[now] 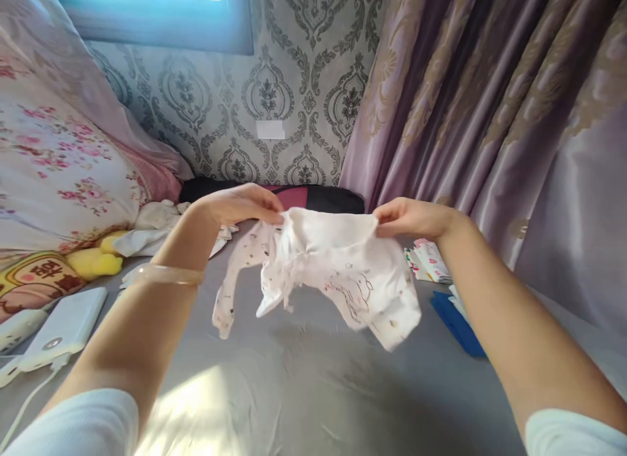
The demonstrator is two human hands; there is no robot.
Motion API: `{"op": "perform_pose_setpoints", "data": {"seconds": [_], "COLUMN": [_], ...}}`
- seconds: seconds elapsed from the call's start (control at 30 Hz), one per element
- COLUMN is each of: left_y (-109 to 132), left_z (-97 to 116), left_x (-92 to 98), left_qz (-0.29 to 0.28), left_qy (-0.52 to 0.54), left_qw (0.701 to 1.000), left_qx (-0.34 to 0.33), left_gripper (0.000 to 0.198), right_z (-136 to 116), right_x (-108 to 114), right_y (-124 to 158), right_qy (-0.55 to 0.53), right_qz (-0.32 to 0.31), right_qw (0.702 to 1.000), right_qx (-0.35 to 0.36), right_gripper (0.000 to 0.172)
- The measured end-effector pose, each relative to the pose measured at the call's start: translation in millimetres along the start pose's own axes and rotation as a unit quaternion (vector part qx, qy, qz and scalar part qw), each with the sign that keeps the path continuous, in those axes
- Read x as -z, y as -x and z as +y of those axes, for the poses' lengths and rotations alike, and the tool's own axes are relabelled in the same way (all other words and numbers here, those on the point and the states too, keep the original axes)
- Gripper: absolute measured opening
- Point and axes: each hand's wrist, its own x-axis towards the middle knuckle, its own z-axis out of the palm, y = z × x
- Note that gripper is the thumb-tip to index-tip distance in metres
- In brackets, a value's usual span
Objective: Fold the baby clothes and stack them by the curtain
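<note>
A small white baby garment (pixel 337 266) with tiny prints hangs in the air over the grey bed sheet (pixel 304 390). My left hand (pixel 240 204) pinches its upper left edge, fingers closed on the cloth. At the upper right edge my right hand (pixel 411 217) grips the same garment. One sleeve dangles at the lower left, and the body of the garment droops to the lower right. A pale bangle (pixel 166 275) sits on my left wrist.
A floral quilt (pixel 59 168) is piled at the left, with a yellow soft toy (pixel 93 260) and a white power bank (pixel 63 328) with a cable below it. Folded printed cloth (pixel 428 260) and a blue item (pixel 458 325) lie at the right. Mauve curtains (pixel 490 103) hang right.
</note>
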Motion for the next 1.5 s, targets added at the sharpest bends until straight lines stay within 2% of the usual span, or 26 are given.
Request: {"op": "perform_pose_setpoints", "data": {"seconds": [0.07, 0.13, 0.17, 0.27, 0.3, 0.4, 0.47, 0.53, 0.67, 0.97, 1.13, 1.23, 1.3, 1.37, 1.43, 1.5], "left_y": [-12, -19, -20, -15, -13, -10, -14, -21, -31, -29, -33, -33, -30, -22, -13, -8], "left_z": [-3, -5, -6, -5, -5, -7, -11, -18, -32, -42, -50, -48, -42, -34, -28, -25], "left_x": [-6.3, -13.5, -15.6, -13.9, -11.8, -7.4, -8.7, -13.4, -23.0, -21.8, -29.6, -34.1, -32.9, -27.4, -20.6, -17.6], "left_qz": [0.091, 0.178, 0.173, 0.037, 0.014, 0.039, -0.002, -0.033, 0.045, -0.002, 0.001, 0.032, 0.061, 0.067, 0.048, 0.017], "left_qy": [-0.067, -0.065, -0.038, 0.033, 0.046, 0.124, 0.159, 0.125, 0.080, 0.147, 0.132, 0.126, 0.128, 0.140, 0.168, 0.157], "left_qw": [0.994, 0.982, 0.984, 0.999, 0.999, 0.992, 0.987, 0.991, 0.995, 0.989, 0.991, 0.991, 0.990, 0.988, 0.984, 0.986], "left_qx": [0.001, -0.008, -0.011, 0.004, 0.009, -0.004, -0.004, 0.025, 0.048, 0.032, 0.021, 0.016, 0.015, 0.008, -0.019, -0.046], "left_gripper": [0.014, 0.014, 0.015, 0.020, 0.021, 0.023, 0.024, 0.022, 0.016, 0.028, 0.035, 0.033, 0.032, 0.032, 0.033, 0.032], "right_z": [-6, -9, -10, -7, -4, 8, 15, 23, 35, 54, 55, 47, 40, 35, 33, 34], "right_x": [-6, -12, -14, -10, -8, -3, -4, -7, -15, -18, -25, -28, -26, -20, -13, -9], "right_y": [-14, -24, -27, -30, -30, -31, -34, -39, -49, -52, -53, -49, -40, -29, -20, -17], "right_qy": [0.073, 0.073, 0.051, -0.002, 0.000, 0.014, 0.005, 0.012, 0.019, -0.042, 0.012, 0.042, 0.024, -0.026, -0.068, -0.045], "right_qz": [0.071, 0.095, 0.076, -0.015, -0.023, -0.005, -0.018, -0.012, 0.046, 0.044, 0.090, 0.105, 0.092, 0.036, -0.045, -0.074], "right_qw": [0.995, 0.993, 0.995, 0.999, 1.000, 1.000, 1.000, 1.000, 0.999, 0.998, 0.996, 0.994, 0.996, 0.999, 0.997, 0.996], "right_qx": [-0.005, 0.018, 0.033, 0.030, 0.014, -0.005, 0.009, 0.009, 0.001, 0.000, -0.009, 0.000, 0.001, 0.001, 0.010, 0.016], "right_gripper": [0.015, 0.016, 0.019, 0.023, 0.022, 0.022, 0.025, 0.024, 0.022, 0.030, 0.027, 0.024, 0.025, 0.029, 0.035, 0.035]}}
